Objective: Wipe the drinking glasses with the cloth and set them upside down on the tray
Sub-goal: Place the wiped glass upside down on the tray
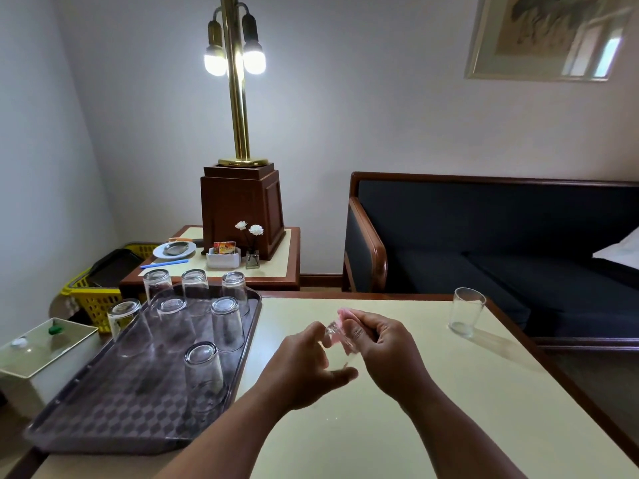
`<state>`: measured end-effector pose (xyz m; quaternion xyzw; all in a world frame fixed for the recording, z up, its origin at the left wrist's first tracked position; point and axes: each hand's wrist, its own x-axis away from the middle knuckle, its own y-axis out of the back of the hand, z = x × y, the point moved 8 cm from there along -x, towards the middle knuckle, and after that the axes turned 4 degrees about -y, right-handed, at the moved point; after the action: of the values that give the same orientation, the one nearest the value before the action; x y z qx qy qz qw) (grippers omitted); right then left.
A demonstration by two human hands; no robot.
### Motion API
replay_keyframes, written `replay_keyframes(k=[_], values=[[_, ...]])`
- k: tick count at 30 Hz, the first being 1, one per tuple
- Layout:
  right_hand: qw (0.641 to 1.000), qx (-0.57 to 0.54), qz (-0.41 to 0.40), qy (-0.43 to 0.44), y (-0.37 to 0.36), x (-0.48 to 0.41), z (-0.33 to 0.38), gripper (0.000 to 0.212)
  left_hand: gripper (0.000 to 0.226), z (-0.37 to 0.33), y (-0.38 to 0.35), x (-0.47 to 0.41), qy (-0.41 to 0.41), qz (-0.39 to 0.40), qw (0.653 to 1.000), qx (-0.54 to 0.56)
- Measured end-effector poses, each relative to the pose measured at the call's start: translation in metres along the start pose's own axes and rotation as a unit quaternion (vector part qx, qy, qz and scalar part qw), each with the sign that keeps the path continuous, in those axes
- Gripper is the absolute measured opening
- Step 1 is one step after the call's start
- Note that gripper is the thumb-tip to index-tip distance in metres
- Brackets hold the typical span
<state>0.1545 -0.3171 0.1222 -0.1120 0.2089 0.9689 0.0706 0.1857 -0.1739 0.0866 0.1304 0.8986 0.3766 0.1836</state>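
Glass [338, 342], left hand [307, 368] (cloth [344, 314], right hand [387, 350])

No text I can read anywhere. The only printed items are the red-and-orange sachets [224, 247] in the white holder [223, 261], just in front of the lamp base [242, 209]. Their print is too small and blurred to make out. The framed picture [546, 36], up right of the lamp, shows no legible lettering.
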Motion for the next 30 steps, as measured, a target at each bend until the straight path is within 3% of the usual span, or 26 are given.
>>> replay_keyframes(k=[2, 5, 9, 12, 15, 17, 21, 23, 26, 30], values=[[1.0, 0.01, -0.007, -0.013, -0.001, -0.005, -0.012, 0.03, 0.062, 0.02, -0.004, 0.002, 0.113, 0.002, 0.987, 0.117], [0.997, 0.07, -0.007, -0.03, -0.009, -0.011, -0.036, 0.029, 0.072, 0.044, -0.012, 0.012, 0.229, 0.007, 0.916, 0.329], [0.986, 0.142, 0.072, -0.05, -0.043, -0.013, -0.066, 0.022, 0.055, 0.061, -0.001, 0.021, 0.259, -0.002, 0.833, 0.49], [0.964, 0.197, 0.168, -0.055, -0.086, -0.008, -0.087, 0.026, 0.047, 0.07, 0.02, 0.027, 0.222, -0.029, 0.802, 0.554], [0.906, 0.312, 0.281, -0.057, -0.148, 0.004, -0.112, 0.039, 0.044, 0.077, 0.058, 0.036, 0.138, -0.095, 0.825, 0.54], [0.874, 0.376, 0.302, -0.061, -0.178, 0.011, -0.119, 0.052, 0.042, 0.088, 0.091, 0.048, 0.097, -0.161, 0.851, 0.49], [0.874, 0.406, 0.261, -0.058, -0.204, 0.017, -0.113, 0.063, 0.043, 0.135, 0.145, 0.082, 0.114, -0.316, 0.85, 0.405], [0.873, 0.418, 0.245, -0.056, -0.207, 0.017, -0.112, 0.064, 0.032, 0.155, 0.161, 0.097, 0.145, -0.357, 0.851, 0.357], [0.872, 0.423, 0.239, -0.06, -0.209, 0.018, -0.114, 0.064, 0.031, 0.183, 0.167, 0.114, 0.198, -0.355, 0.873, 0.268], [0.872, 0.422, 0.238, -0.065, -0.211, 0.014, -0.114, 0.064, 0.045, 0.215, 0.154, 0.118, 0.215, -0.282, 0.91, 0.213]])
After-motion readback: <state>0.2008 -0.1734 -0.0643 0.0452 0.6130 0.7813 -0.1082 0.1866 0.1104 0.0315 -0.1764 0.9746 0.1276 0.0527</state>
